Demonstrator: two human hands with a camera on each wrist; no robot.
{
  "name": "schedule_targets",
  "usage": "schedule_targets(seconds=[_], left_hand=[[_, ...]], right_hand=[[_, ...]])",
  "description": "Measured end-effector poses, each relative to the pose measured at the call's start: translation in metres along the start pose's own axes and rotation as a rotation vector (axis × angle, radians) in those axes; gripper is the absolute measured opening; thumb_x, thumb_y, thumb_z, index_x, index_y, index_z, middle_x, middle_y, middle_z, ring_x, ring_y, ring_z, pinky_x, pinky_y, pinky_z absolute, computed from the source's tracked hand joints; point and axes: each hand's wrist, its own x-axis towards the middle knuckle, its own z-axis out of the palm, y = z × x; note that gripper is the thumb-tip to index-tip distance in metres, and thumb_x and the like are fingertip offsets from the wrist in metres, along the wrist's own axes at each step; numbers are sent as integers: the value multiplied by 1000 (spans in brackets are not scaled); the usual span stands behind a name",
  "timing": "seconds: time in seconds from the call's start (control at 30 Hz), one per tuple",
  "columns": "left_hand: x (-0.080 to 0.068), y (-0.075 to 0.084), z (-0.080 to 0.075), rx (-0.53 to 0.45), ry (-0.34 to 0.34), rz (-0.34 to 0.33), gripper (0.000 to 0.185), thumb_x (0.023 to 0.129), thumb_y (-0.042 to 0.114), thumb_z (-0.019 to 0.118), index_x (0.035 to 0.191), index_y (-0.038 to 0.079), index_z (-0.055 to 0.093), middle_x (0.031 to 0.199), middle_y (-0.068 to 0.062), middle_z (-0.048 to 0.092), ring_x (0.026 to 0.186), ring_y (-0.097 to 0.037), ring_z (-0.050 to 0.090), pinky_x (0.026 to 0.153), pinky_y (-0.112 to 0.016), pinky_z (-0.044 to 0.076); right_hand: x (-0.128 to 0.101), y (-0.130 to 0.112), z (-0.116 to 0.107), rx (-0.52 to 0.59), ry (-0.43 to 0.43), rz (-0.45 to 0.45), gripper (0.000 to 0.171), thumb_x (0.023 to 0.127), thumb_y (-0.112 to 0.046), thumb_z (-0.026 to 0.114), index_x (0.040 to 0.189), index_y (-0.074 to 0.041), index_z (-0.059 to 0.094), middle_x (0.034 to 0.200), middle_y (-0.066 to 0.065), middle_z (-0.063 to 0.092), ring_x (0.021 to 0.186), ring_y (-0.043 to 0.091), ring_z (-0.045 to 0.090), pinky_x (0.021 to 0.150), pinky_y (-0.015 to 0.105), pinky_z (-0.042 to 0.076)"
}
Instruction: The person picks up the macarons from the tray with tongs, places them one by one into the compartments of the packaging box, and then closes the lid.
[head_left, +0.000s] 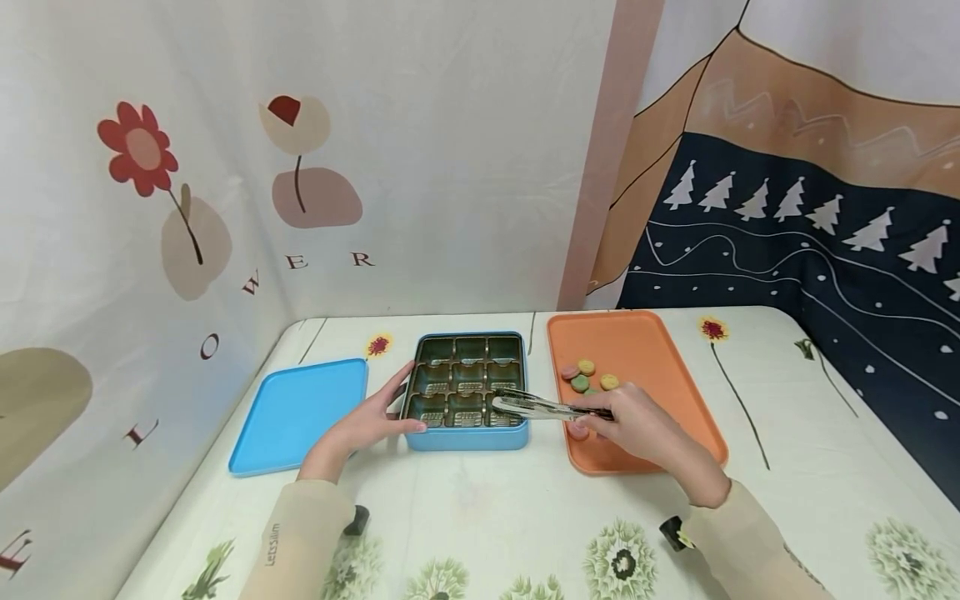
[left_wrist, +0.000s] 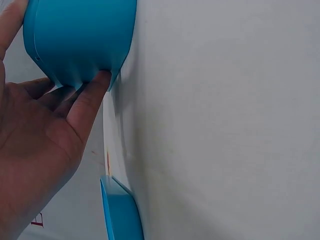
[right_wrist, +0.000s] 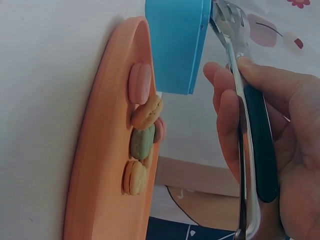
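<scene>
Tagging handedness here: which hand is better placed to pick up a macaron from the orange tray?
Probably the right hand: it holds the metal tongs over the orange tray. The left hand rests against the blue compartment tin.

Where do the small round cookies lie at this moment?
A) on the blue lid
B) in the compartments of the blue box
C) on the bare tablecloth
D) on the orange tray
D: the cookies lie together on the orange tray, while the blue box has none visible in its compartments.
</scene>
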Motion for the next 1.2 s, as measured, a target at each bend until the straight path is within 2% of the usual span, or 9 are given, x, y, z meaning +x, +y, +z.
schedule_targets(seconds=[0.13, 0.2, 0.33, 0.5, 0.6, 0.7, 0.83, 1.03, 1.2], left_hand=[[0, 0, 0, -4, 1, 1, 109, 87, 33, 78, 162, 32, -1, 170, -11, -4, 155, -43, 5, 119, -63, 26], [-1, -1, 0, 0, -1, 13, 109, 87, 33, 78, 162, 31, -1, 170, -12, -4, 154, -44, 5, 119, -63, 26], [-1, -1, -1, 1, -1, 31, 109, 87, 30, 78, 162, 30, -1, 169, -13, -4, 154, -45, 5, 118, -63, 27], [0, -1, -1, 1, -1, 42, 109, 87, 28, 78, 162, 28, -1, 169, -14, -4, 154, -45, 5, 118, -63, 28], [0, -1, -1, -1, -1, 42, 108, 88, 28, 78, 162, 28, -1, 169, -14, -4, 154, -45, 5, 118, -63, 28], [0, -2, -1, -3, 0, 38, 109, 88, 29, 78, 162, 27, -1, 169, -14, -4, 154, -45, 5, 118, -63, 28], [1, -2, 1, -17, 2, 26, 109, 87, 30, 78, 162, 29, 0, 170, -11, -4, 154, -43, 5, 119, -62, 27], [1, -2, 0, -18, 4, 33, 108, 87, 29, 78, 162, 29, 0, 170, -13, -4, 154, -44, 4, 118, -62, 28], [1, -2, -1, -8, 1, 32, 108, 88, 29, 78, 162, 29, -1, 169, -14, -4, 154, -45, 5, 118, -63, 28]], right_hand=[[0, 2, 1, -2, -8, -1, 34, 89, -20, 74, 122, -9, 73, 58, -3, 64, 46, -1, 32, 44, 17, 29], [0, 3, 2, -1, -9, -3, 37, 89, -22, 74, 123, -7, 72, 67, -2, 70, 52, -1, 38, 46, 17, 33], [-1, 4, 3, 21, -11, 19, 43, 90, -23, 75, 128, -4, 68, 74, -5, 67, 61, 3, 45, 52, 18, 37], [-3, 6, 4, 68, -3, 19, 39, 90, -13, 74, 126, -4, 64, 83, -9, 63, 75, 6, 53, 64, 20, 46], [-4, 8, 4, 98, -1, 13, 39, 88, -2, 70, 125, -4, 61, 82, -7, 58, 74, 7, 51, 62, 20, 46], [-7, 10, 3, 129, 2, 9, 34, 87, 1, 66, 120, -5, 61, 79, -6, 53, 70, 6, 46, 58, 20, 41], [-13, 13, -2, 155, 13, 15, 29, 91, -4, 66, 119, -7, 62, 76, -7, 52, 65, 2, 44, 56, 20, 39], [-22, 19, -10, 140, 44, 38, 41, 92, -11, 68, 132, -14, 60, 73, -10, 53, 59, 0, 43, 52, 19, 37], [-30, 23, -14, 170, 65, 90, 39, 90, -10, 68, 128, -13, 59, 73, -6, 52, 61, 2, 44, 51, 20, 37]])
